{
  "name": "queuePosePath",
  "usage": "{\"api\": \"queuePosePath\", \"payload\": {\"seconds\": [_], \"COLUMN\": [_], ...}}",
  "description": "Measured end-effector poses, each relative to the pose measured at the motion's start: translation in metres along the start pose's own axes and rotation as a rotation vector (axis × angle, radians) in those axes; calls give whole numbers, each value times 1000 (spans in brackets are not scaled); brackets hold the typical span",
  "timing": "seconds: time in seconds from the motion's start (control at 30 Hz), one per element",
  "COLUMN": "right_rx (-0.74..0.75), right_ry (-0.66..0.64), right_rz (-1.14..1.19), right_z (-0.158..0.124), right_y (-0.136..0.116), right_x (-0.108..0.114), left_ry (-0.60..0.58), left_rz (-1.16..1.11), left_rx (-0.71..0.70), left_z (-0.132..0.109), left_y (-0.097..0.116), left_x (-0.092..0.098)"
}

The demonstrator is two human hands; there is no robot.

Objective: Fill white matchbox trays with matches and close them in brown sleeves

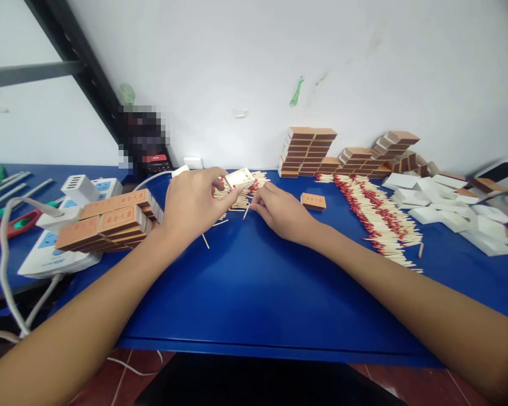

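1. White and shallow, a small tray (pixel 239 177) sits in the left hand (pixel 198 197), its fingers and thumb gripping it above a match heap (pixel 259 181). Its long axis runs roughly across the view, the right end slightly nearer the wall, and its open side faces up.
2. The right hand (pixel 281 211) pinches a single match (pixel 246 212) between thumb and fingers, just below the tray. The stick slants from the fingertips down to the left, red head lowermost, towards the table's front edge.
3. Both hands are over a blue table (pixel 254 299), smooth and faintly glossy.
4. To the right of the right hand lies a brown matchbox (pixel 313 201); farther right, matches spread in long bands (pixel 376 220) beside scattered white trays (pixel 449 208).
5. Stacked matchboxes (pixel 307 151) stand against a white wall (pixel 220 67) with green marks.
6. At left, bundled matchboxes (pixel 121 223) rest by a power strip (pixel 63 248); reddish tiles (pixel 389 380) floor the room.
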State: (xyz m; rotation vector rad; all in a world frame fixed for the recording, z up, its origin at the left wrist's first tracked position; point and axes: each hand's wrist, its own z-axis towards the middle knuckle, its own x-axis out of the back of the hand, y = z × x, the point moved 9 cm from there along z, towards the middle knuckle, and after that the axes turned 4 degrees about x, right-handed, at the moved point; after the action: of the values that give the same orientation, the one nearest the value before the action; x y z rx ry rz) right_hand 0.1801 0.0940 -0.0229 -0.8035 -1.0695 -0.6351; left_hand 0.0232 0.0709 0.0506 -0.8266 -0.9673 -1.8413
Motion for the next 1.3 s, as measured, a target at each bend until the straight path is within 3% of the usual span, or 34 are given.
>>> {"api": "queuePosePath", "payload": {"seconds": [0.2, 0.3, 0.43, 0.53, 0.7, 1.07, 1.17, 1.3], "right_rx": [-37, -1, 138, 190, 168, 150, 164, 148], "right_ry": [-64, -105, -156, -191, -153, -157, -155, -33], "right_rz": [-198, -123, 47, 27, -68, 4, 6, -29], "right_z": [-4, -6, -6, -6, -6, -6, -10, -11], "right_y": [10, 15, 4, -5, -4, -10, -12, -9], "right_x": [12, 16, 12, 4, 4, 1, 13, 38], "left_ry": [-12, -17, -16, -28, -41, -73, -104, -184], "left_rz": [6, 14, 21, 29, 49, 73, 176, 279], "left_rx": [-9, -21, -32, -34, -49, -53, -67, -148], "left_z": [0, 0, -2, -3, -3, -1, -2, -6], "left_y": [1, 3, 5, 5, 7, 2, 2, 10], "left_x": [-2, -2, -4, -6, -8, -14, -17, -27]}}
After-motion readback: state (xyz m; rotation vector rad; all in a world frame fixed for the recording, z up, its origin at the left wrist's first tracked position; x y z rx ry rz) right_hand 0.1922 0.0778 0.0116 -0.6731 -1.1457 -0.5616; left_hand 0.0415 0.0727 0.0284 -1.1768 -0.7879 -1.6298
